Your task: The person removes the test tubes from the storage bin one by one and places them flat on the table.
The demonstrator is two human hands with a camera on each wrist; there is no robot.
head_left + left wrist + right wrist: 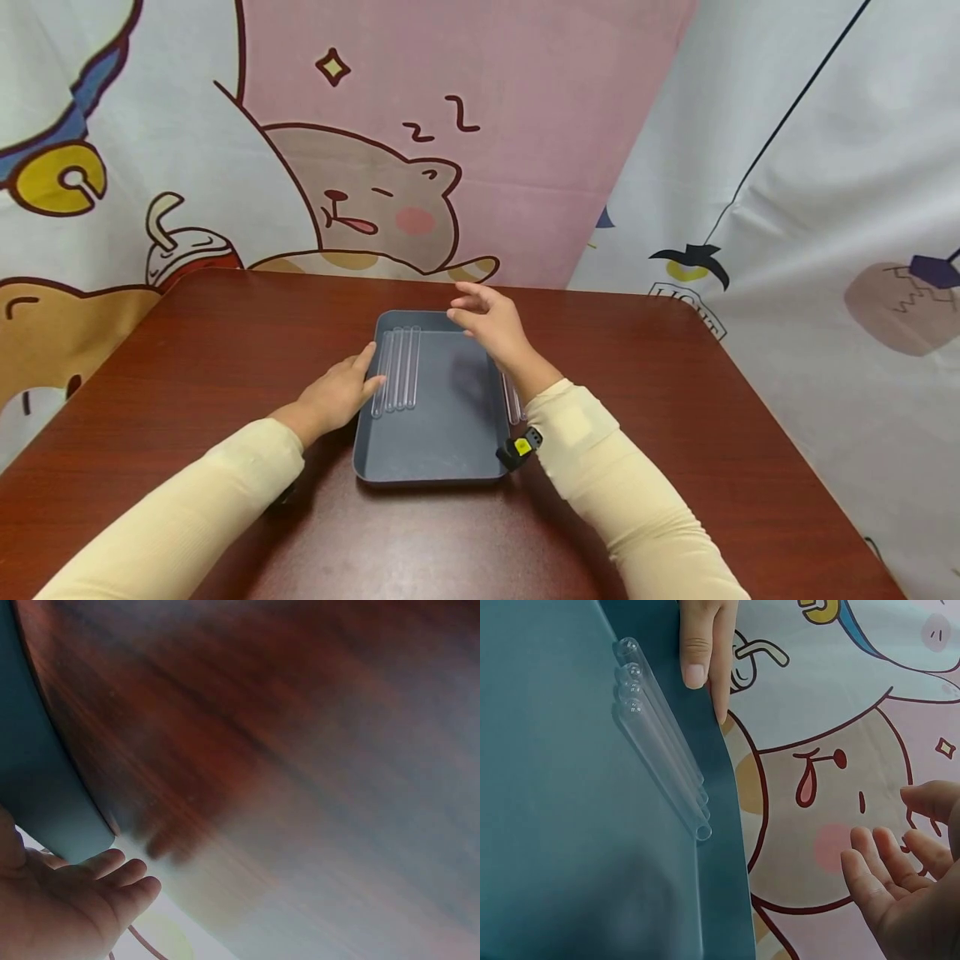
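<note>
A grey-blue rectangular tray point(442, 442) lies on the table between my hands. Several clear test tubes point(401, 371) lie side by side along its left wall; in the right wrist view these tubes point(660, 742) show rounded ends and open mouths. My left hand point(341, 396) rests at the tray's left rim, thumb over the inside and straight fingers along the outside. Over the tray's far right corner hovers my right hand point(491, 325), fingers apart and holding nothing. More clear tubes point(513, 404) lie just right of the tray, partly hidden by the right forearm.
The brown wooden table point(637, 400) extends on both sides of the tray. A cartoon-printed cloth point(525, 125) hangs behind its far edge. A black strap with a yellow mark point(521, 447) sits at my right wrist, close to the tray's near right corner.
</note>
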